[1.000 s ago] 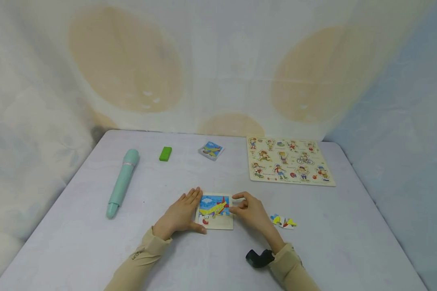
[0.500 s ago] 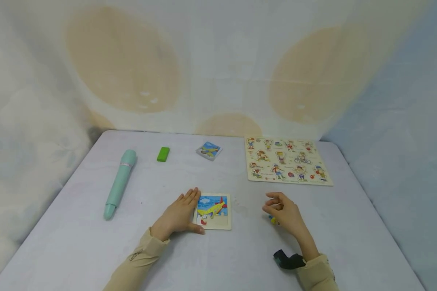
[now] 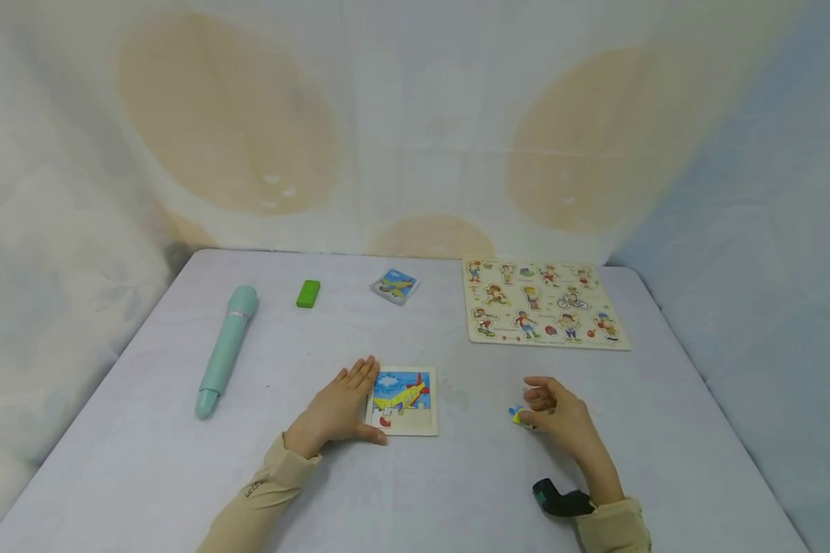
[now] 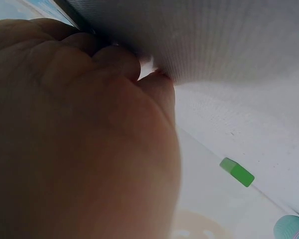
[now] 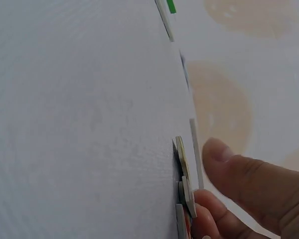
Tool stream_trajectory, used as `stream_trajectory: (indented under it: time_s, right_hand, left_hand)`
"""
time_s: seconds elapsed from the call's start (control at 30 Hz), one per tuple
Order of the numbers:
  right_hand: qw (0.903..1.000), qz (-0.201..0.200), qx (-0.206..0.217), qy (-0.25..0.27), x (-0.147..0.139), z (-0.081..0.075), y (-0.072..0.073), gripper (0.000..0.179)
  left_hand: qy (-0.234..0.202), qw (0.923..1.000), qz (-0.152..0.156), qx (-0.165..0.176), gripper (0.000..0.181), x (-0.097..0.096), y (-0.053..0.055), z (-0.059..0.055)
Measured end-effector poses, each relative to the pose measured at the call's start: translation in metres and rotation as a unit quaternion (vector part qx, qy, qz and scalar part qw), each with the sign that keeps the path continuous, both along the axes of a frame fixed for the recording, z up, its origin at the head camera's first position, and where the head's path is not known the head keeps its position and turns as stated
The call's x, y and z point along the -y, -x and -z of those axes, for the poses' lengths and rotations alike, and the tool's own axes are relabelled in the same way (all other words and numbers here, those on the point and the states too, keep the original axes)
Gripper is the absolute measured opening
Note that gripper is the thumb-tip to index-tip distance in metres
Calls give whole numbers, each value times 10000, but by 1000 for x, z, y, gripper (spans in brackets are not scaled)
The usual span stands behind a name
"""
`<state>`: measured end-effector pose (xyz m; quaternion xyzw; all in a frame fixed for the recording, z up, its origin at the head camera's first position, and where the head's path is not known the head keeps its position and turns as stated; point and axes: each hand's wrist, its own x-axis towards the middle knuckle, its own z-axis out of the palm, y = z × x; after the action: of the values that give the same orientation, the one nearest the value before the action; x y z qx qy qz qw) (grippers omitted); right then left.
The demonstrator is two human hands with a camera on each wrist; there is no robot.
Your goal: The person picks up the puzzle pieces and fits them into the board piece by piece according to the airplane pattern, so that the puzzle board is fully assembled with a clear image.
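A small wooden jigsaw puzzle [image 3: 403, 392] with a yellow airplane lies in the head view's lower middle, its lower right showing bare wood. My left hand [image 3: 335, 415] rests along its left edge, fingers extended and thumb at the lower corner. To the right, my right hand [image 3: 572, 430] is over several loose puzzle pieces [image 3: 516, 415], largely hiding them. In the right wrist view the pieces [image 5: 183, 162] overlap on the table, with the thumb [image 5: 224, 162] apart from them and the fingertips close beside them; whether these touch cannot be told.
Toward the back lie a green block [image 3: 308, 293], a small airplane picture card [image 3: 395, 286] and a large wooden board with figures [image 3: 542, 307]. A mint-green microphone-shaped object [image 3: 225, 353] lies at left. Fabric curtains [image 3: 415, 153] enclose the table [image 3: 283, 499].
My right hand has left the puzzle's right edge and moved right to the loose pieces, its thumb and fingers now spread farther apart. The left hand stays at the puzzle.
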<state>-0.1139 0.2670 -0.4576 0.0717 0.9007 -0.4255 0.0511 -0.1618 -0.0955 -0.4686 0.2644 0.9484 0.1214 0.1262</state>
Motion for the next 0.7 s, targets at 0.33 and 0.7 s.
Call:
stream_trajectory:
  time_s: [0.33,0.7]
  right_hand:
    - [9973,-388,-130,-615,2,0,2,46]
    - [9977,-380,-212,-515,5,-7,9,13]
  left_hand:
    - [-23,10000,1,-34,121,1,0,-2]
    - [-73,10000,12,-45,120,0,-1,-1]
